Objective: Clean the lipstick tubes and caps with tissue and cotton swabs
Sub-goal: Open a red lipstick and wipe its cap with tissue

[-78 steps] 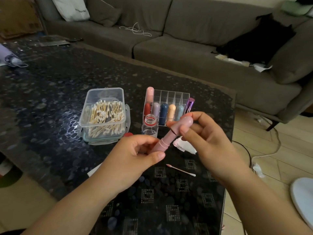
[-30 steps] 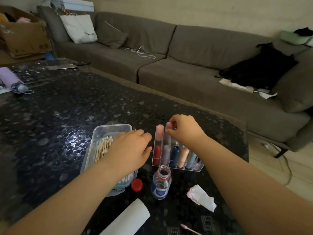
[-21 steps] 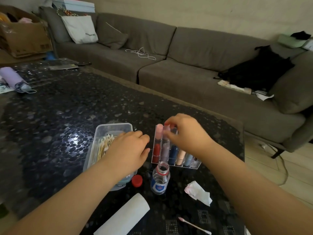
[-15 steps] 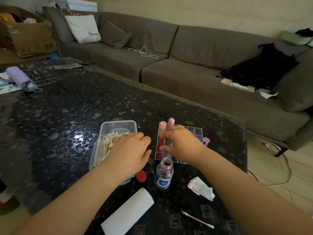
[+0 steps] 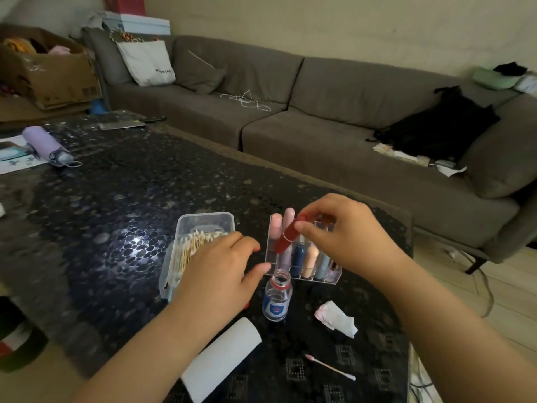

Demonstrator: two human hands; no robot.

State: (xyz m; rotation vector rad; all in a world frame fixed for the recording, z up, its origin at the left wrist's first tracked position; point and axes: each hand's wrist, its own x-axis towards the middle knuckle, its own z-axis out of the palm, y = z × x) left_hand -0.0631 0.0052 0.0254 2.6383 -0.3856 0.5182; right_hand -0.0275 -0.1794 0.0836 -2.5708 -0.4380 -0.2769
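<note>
My right hand (image 5: 345, 231) pinches the top of a red lipstick tube (image 5: 286, 237) and holds it tilted, its lower end just above the clear organizer (image 5: 331, 276). Several coloured lipsticks stand in that organizer, two pale pink ones at its back left. My left hand (image 5: 219, 271) hovers with relaxed fingers over the near end of the clear cotton swab box (image 5: 197, 237), holding nothing. A crumpled, pink-stained tissue (image 5: 335, 318) lies near the front right. A used cotton swab (image 5: 329, 367) lies closer to me.
An open small bottle (image 5: 276, 296) with a blue label stands in front of the organizer. A white tissue roll (image 5: 220, 359) lies near the table's front edge. A purple folded umbrella (image 5: 46, 146) lies far left. A grey sofa runs behind the dark table (image 5: 116, 199).
My right hand set the pink lipstick into the organizer, then drew a red tube up out of it. My left hand stayed over the swab box.
</note>
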